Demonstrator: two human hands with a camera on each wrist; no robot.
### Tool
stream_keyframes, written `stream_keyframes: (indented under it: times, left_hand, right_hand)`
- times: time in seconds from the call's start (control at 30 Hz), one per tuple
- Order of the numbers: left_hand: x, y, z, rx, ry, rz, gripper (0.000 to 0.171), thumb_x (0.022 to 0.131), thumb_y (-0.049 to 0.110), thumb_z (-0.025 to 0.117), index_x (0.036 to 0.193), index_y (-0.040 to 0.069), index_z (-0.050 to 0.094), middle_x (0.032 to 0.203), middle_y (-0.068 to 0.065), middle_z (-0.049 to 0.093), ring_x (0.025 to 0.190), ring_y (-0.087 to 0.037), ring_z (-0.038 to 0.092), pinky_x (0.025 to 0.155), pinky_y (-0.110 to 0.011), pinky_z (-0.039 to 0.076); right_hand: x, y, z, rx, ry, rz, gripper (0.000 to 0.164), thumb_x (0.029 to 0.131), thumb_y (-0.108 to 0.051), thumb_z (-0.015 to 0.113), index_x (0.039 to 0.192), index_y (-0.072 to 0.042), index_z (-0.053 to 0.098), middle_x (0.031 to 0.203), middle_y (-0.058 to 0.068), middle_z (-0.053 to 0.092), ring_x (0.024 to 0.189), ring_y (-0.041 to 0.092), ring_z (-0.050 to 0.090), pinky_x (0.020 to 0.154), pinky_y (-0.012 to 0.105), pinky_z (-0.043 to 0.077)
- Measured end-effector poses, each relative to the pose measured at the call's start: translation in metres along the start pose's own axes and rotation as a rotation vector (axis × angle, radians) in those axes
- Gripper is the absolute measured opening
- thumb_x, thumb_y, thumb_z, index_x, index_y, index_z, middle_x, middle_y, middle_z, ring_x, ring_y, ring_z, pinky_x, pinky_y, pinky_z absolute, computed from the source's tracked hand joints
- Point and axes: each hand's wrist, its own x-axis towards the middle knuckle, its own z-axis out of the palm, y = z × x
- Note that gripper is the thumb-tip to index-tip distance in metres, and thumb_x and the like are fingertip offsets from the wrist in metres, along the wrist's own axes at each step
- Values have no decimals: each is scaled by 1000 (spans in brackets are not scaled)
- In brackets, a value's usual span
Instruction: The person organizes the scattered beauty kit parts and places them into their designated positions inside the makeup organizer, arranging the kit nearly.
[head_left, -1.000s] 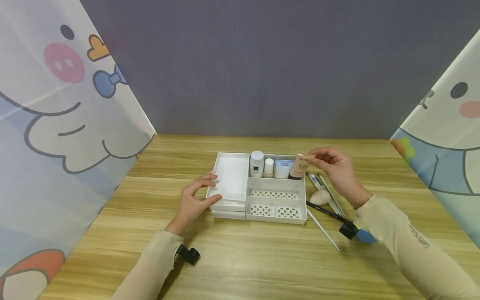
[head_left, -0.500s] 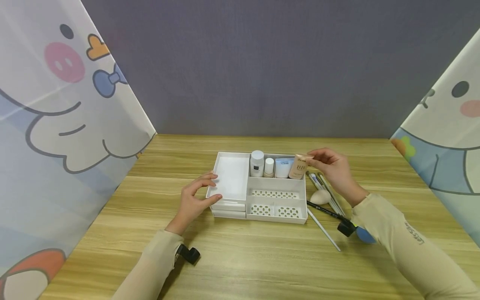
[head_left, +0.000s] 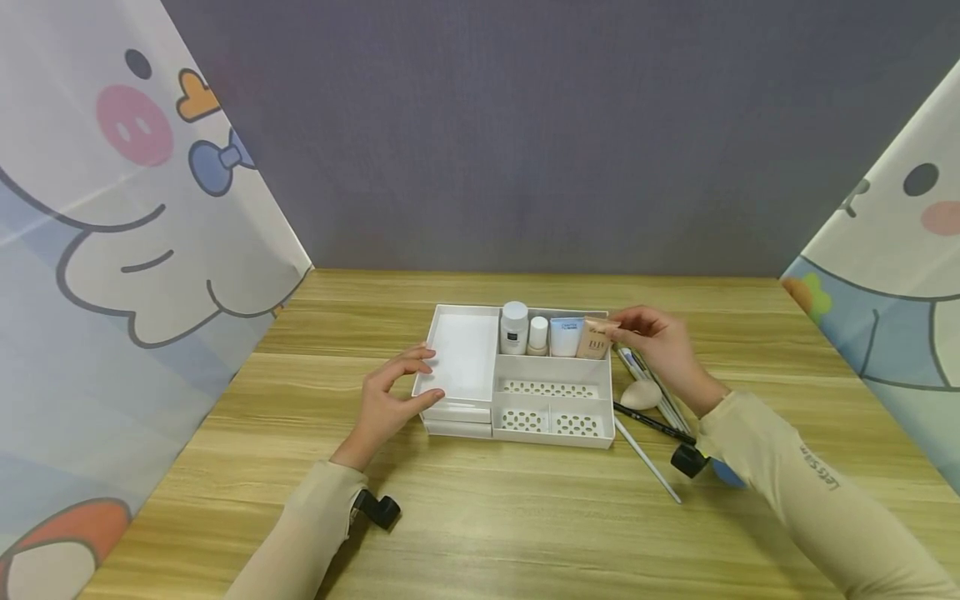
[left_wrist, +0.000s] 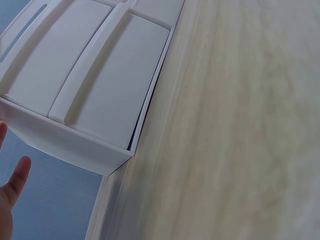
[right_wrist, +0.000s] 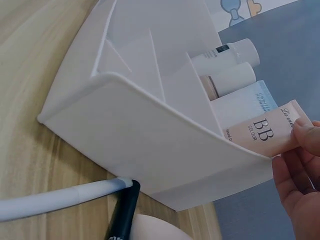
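My right hand (head_left: 660, 346) pinches the top end of a beige BB cream tube (head_left: 595, 340); its lower part sits inside the back right compartment of a white organizer box (head_left: 551, 368). In the right wrist view, thumb and fingers hold the tube (right_wrist: 265, 131) by its crimped end. To the tube's left in the same row stand a blue and white tube (head_left: 566, 338), a small white-capped bottle (head_left: 537, 335) and a larger white bottle (head_left: 514, 330). My left hand (head_left: 390, 398) rests with spread fingers at the left edge of the box, beside its two drawers (left_wrist: 95, 65).
Right of the box on the wooden table (head_left: 525, 517) lie several makeup brushes (head_left: 664, 408), an egg-shaped sponge (head_left: 641, 394), a black pen-like stick (head_left: 645, 422) and a thin white stick (head_left: 647, 460). A blue object (head_left: 727, 473) shows partly under the right sleeve.
The beige tube has moved down and slightly left into the compartment, going from tilted to more upright. My right hand followed it; the left hand stayed in place.
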Motion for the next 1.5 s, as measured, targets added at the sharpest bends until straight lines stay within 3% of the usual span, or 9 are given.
stream_keyframes:
  times: [0.17, 0.3, 0.6, 0.93, 1.2, 1.33, 1.5]
  left_hand:
    - [2, 7, 1, 8, -9, -41, 35, 63, -25, 79, 90, -8, 65, 114, -30, 66, 121, -51, 53, 109, -30, 42]
    - [3, 10, 2, 8, -3, -18, 35, 62, -26, 78, 89, -10, 64, 112, -33, 65, 118, -55, 52, 109, -30, 42]
    - [0, -2, 1, -19, 5, 46, 36, 65, -16, 82, 93, 0, 68, 113, -26, 67, 123, -37, 57, 108, -31, 44]
    - [-1, -4, 1, -9, 4, 29, 36, 65, -18, 81, 93, 0, 68, 114, -25, 68, 124, -35, 57, 109, -32, 43]
    - [7, 27, 2, 2, -3, -12, 34, 62, -25, 79, 90, -10, 64, 110, -34, 64, 118, -51, 54, 108, -30, 43]
    - [9, 32, 1, 8, -5, -21, 34, 63, -25, 79, 89, -10, 64, 110, -33, 65, 118, -50, 54, 108, -30, 43]
    - [9, 32, 1, 7, -4, -19, 34, 64, -25, 78, 90, -10, 64, 111, -32, 65, 118, -50, 54, 108, -29, 43]
  right_hand:
    - [-1, 3, 1, -26, -10, -3, 24, 91, 3, 70, 111, 14, 64, 86, -13, 68, 78, 3, 63, 71, 19, 56]
    - [-1, 6, 1, -43, -4, -7, 24, 90, 0, 72, 110, 12, 66, 86, -16, 69, 79, 2, 63, 70, 17, 55]
    - [-3, 12, 1, -67, -7, 4, 22, 90, -1, 72, 109, 10, 68, 88, -13, 71, 80, 0, 64, 70, 15, 54]
    - [-3, 11, 1, -29, -23, -6, 25, 89, -1, 73, 110, 13, 67, 90, -15, 70, 81, 1, 64, 71, 15, 55]
    - [-5, 7, -5, 62, -49, 12, 26, 89, 2, 72, 109, 15, 63, 92, -11, 71, 83, 4, 66, 74, 18, 56]
    - [-7, 4, -13, 127, -49, -14, 19, 88, 9, 69, 107, 10, 66, 96, -5, 72, 84, 5, 67, 75, 17, 56]
    - [-11, 2, -22, 77, -38, -24, 23, 88, 7, 70, 105, -8, 72, 97, -3, 73, 85, 5, 67, 75, 17, 56]
